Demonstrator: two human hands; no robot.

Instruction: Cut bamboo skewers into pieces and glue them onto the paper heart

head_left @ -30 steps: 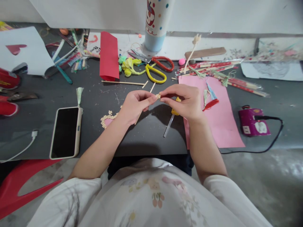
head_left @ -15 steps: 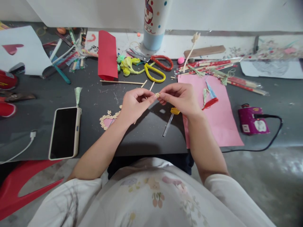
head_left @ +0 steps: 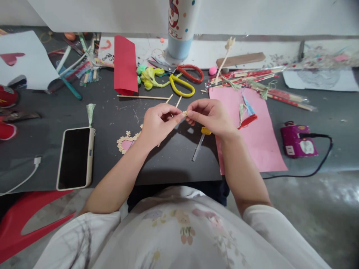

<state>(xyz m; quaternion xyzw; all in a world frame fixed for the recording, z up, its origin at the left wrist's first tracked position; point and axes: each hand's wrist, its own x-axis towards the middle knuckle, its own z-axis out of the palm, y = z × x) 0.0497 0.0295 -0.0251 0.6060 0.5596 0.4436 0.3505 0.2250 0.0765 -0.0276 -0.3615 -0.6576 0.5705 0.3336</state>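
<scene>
My left hand [head_left: 159,122] and my right hand [head_left: 211,116] meet above the dark table, both with closed fingers. Between their thumbs and fingertips they pinch one tiny pale flower-shaped piece [head_left: 184,113], mostly covered by the fingers. Partly behind my left wrist lies a pink heart [head_left: 126,144] edged with similar small flower pieces. One loose flower piece [head_left: 128,133] sits just above its border. Below my right hand rests a tool with a yellow handle [head_left: 206,130] and a narrow translucent shaft. Thin wooden sticks [head_left: 143,97] lie beyond my left hand.
Scissors [head_left: 182,89] with red and yellow handles lie before a tall cup [head_left: 181,45]. Pink paper [head_left: 259,145] spreads under my right forearm. A phone [head_left: 75,158] is at left, a purple box [head_left: 298,141] with a black cable at right. Red paper [head_left: 125,65] stands behind.
The flower piece shows less between the fingertips than before, seeming turned more edge-on. The whole view has shifted slightly; both hands keep their pinch.
</scene>
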